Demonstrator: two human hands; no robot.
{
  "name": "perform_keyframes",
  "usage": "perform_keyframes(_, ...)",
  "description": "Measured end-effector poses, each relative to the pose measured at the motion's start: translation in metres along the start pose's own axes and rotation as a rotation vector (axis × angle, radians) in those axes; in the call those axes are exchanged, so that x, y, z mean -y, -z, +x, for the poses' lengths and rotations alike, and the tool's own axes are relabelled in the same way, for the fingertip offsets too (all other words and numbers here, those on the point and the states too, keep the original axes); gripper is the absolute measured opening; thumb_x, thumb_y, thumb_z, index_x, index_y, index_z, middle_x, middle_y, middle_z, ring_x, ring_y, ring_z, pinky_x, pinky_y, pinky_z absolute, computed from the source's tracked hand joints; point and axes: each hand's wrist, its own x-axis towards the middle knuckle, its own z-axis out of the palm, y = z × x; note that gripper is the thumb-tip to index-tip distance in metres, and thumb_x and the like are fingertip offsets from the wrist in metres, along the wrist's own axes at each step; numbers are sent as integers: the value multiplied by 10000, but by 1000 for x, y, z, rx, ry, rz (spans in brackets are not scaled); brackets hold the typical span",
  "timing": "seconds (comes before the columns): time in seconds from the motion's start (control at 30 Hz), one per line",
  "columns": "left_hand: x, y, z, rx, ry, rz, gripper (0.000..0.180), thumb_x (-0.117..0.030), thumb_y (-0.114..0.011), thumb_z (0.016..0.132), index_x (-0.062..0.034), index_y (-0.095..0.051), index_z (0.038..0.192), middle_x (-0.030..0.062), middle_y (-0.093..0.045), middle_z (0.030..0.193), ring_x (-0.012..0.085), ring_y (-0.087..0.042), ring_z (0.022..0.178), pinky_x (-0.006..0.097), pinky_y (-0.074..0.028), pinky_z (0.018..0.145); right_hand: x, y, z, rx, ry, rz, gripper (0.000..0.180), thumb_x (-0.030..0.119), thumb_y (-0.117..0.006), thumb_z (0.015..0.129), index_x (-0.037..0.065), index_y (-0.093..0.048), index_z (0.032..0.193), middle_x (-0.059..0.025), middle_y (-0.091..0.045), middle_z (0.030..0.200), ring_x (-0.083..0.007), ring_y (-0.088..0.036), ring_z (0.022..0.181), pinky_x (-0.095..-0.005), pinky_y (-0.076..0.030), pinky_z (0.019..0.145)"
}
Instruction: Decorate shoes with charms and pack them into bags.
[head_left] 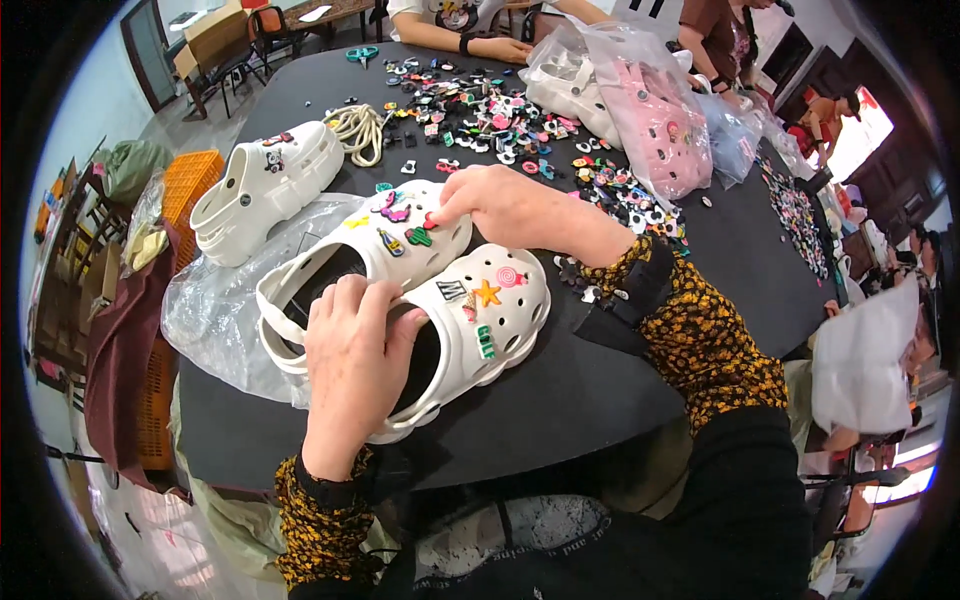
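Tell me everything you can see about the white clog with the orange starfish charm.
The white clog looks like molded foam, with holes dotting its rounded upper. Toe angled away to the right, it sits over the black table beside another clog. Charms include the orange starfish, pink lollipop and green lettering. The left grip holds the opening's rim, partly hiding it.

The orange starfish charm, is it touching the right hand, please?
Apart; the head view shows white clog surface between the right hand and orange starfish charm.
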Motion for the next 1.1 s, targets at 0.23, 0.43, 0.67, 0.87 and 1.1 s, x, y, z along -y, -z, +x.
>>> perform_keyframes(0.23,-3,3,1,13,27,-6,223,-167,-697,790,-36,-610,948,118,-568,902,334,-545,878,414,-434,768,-10,-11,-1,-310,-158,136,252,125,-619,853,5,-680,1065,-153,-637,1080,-271,-602,1039,-361,-465,918)
perform_keyframes(0.43,-1,4,1,28,36,0,232,-151,-702,780,-27,-609,953,126,-571,911,336,-546,881,414,-433,773,-10,-15,8,-41,-434,348,690,402,-735,798,-38,-536,1291,-231,-556,1261,-291,-524,1195,-352,-398,1026)
perform_keyframes(0.67,-4,6,3,40,21,-32,226,-123,-703,771,-18,-600,944,133,-567,909,341,-542,877,417,-429,770,-19,-22,11,-12,-392,236,673,341,-717,801,11,-495,1345,-217,-455,1362,-344,-434,1259,-392,-341,1077)
perform_keyframes(0.87,0,3,4,53,-3,-36,226,-122,-702,768,-14,-594,935,137,-558,897,343,-534,860,425,-427,757,-14,-29,13,-13,-388,114,681,320,-723,775,51,-476,1349,-220,-448,1328,-401,-321,1310,-457,-281,1099)
perform_keyframes(1.1,4,2,5,68,-25,-42,216,-129,-692,778,-13,-585,924,145,-547,887,354,-530,862,435,-427,753,-20,-45,20,-131,-207,-76,651,336,-728,741,17,-515,1267,-234,-487,1224,-390,-428,1127,-440,-326,1015)
